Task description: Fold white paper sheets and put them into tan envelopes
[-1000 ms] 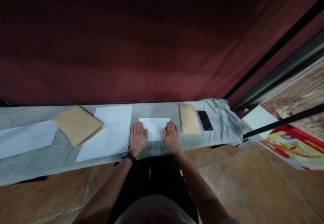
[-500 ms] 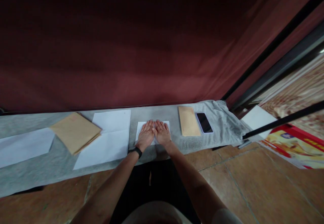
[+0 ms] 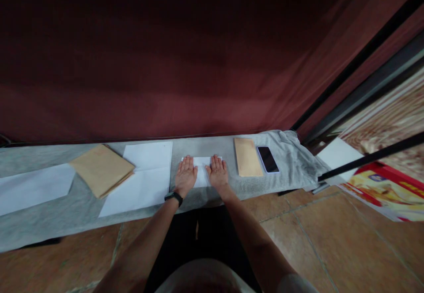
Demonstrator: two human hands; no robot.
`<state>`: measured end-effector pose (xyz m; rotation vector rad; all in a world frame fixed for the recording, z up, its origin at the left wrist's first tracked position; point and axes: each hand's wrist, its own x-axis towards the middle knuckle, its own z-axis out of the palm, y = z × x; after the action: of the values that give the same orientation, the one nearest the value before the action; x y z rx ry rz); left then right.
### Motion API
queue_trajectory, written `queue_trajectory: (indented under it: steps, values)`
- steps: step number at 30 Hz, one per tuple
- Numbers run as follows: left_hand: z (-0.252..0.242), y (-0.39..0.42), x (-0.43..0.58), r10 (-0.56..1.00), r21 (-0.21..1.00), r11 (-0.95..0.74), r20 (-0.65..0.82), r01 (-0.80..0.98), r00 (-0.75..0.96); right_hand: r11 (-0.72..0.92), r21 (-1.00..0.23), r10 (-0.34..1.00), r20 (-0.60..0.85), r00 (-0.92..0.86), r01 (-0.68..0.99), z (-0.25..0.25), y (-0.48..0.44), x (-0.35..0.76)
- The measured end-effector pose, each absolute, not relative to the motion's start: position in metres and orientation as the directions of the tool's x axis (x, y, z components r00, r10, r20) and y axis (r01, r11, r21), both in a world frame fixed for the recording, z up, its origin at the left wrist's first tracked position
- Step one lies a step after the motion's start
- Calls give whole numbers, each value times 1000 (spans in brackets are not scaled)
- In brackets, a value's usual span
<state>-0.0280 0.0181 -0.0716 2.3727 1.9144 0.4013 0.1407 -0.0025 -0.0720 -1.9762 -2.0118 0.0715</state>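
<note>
A small white sheet of paper, seemingly folded, lies flat on the grey cloth-covered surface in front of me. My left hand presses on its left side, fingers stretched out and pointing away from me. On the right side rests my right hand, likewise flat with its fingers extended. A strip of the paper shows between the two hands; its outer edges are mostly covered by them. A dark wristband is on my left wrist.
Left of my hands are larger white sheets, several stacked brown envelopes and another white paper. To the right lie a brown envelope and a phone. A dark red curtain hangs behind the grey cloth.
My hands were close together at the paper's middle. They have slid apart to its left and right sides, uncovering the centre.
</note>
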Motion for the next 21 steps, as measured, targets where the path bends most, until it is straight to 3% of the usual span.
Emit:
queue_trajectory:
  steps: [9, 21]
  values:
    - [-76, 10, -39, 977, 260, -134, 194, 956, 84, -1, -273, 954, 289, 83, 962, -79, -14, 154]
    - [-73, -29, -41, 954, 257, -177, 282, 950, 102, -74, -257, 949, 278, 148, 964, -75, -34, 159]
